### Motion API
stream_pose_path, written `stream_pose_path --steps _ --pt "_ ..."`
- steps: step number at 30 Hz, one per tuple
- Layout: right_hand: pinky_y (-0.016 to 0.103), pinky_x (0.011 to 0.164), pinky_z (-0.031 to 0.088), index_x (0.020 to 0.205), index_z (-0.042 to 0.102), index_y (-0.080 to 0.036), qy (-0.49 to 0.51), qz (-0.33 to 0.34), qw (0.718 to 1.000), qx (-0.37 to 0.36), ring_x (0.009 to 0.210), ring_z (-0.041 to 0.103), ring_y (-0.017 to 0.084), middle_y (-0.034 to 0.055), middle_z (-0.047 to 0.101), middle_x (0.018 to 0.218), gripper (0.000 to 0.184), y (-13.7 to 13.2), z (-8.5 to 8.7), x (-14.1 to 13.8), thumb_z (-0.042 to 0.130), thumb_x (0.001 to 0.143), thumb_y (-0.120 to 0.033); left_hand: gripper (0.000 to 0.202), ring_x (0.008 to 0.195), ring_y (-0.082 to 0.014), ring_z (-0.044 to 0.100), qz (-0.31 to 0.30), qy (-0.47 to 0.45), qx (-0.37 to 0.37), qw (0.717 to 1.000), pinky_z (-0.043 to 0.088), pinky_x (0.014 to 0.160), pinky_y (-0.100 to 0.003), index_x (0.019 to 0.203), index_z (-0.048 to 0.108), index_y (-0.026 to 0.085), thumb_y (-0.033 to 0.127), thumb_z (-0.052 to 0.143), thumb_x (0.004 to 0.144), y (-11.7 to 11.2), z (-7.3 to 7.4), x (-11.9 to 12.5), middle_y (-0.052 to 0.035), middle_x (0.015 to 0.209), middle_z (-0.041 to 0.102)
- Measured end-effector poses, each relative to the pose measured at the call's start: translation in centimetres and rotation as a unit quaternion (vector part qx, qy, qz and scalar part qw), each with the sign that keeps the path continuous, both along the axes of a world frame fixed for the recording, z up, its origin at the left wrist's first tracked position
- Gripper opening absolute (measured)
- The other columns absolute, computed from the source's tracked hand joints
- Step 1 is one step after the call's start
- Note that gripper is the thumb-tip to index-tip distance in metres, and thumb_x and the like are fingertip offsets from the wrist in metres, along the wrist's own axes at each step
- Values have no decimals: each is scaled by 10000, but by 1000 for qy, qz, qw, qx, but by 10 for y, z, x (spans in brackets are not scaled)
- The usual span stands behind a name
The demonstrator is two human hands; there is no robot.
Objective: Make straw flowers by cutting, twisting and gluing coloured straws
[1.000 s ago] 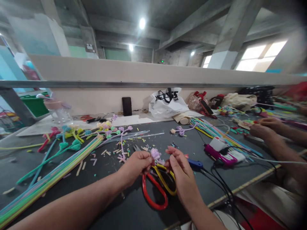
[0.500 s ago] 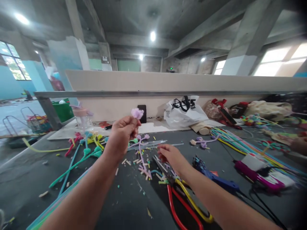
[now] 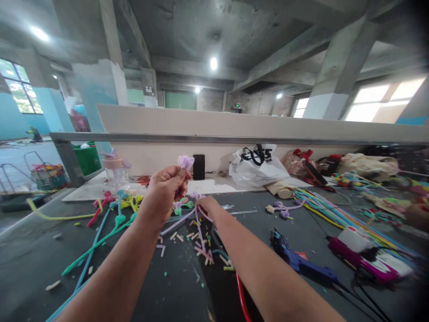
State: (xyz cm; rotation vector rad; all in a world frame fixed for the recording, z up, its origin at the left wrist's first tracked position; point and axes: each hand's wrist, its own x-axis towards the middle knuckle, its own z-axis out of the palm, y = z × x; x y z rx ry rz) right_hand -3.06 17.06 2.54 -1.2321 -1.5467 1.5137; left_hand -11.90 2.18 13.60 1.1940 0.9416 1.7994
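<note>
a long, flat, cream-coloured partition (image 3: 254,126) runs along the back of a broad, dark grey tabletop (image 3: 157,297). in front of it sits a crumpled white plastic bag with black lettering (image 3: 248,174). to the right of the right forearm lies a blue plastic hand tool with a dark cord (image 3: 310,266). the left hand (image 3: 166,185) is raised above the table, thumb and fingertips pinched together. the right hand (image 3: 207,205) reaches forward and lower, and whether its fingers grip anything cannot be told. a curved red handle (image 3: 241,297) shows partly beneath that forearm. thin, fuzzy lilac stems (image 3: 200,228) spread out below the right fingers. a small, fuzzy lilac flower (image 3: 185,162) stands up from the left hand's pinch, just beside a slim, black, upright rectangular phone (image 3: 199,166) in view. short pale cut pieces (image 3: 174,235) lie scattered around the stems.
</note>
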Motion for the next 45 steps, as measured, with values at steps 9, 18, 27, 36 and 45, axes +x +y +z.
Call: stream_pose_path --steps 9,18,27,36,45 --pt "210 557 464 823 573 -180 241 -15 970 -12 546 548 77 -36 598 672 186 -101 45 123 667 693 -274 187 420 -53 418 -156 9 -92 983 293 417 -161 675 567 141 318 581 732 -18 -6 39 31 499 487" --pt "173 576 430 799 612 -170 462 -23 885 -54 600 576 80 -14 629 700 147 -158 24 157 691 677 -196 213 579 -93 498 -313 29 -144 938 395 578 -205 674 596 127 333 648 694 -17 -66 104 -6 631 571" --pt "169 508 404 727 616 -134 455 -15 888 -58 515 523 73 6 599 606 123 -160 16 174 673 693 -237 118 557 -78 503 -377 -127 -253 882 426 581 -201 674 564 133 224 635 700 -24 -70 113 -5 653 528" --pt "157 391 312 672 600 -159 430 -37 900 -56 410 396 37 -5 604 638 85 -154 23 206 630 698 -234 281 539 -111 420 -164 419 -127 884 318 520 -200 565 518 167 380 499 747 27 -104 72 36 552 463" --pt "140 337 248 706 561 -154 414 2 906 -85 358 369 22 -35 550 558 128 -158 18 196 657 681 -234 290 763 -178 528 -100 637 -15 765 366 737 -265 756 601 192 321 357 843 26 -131 77 -49 779 608"
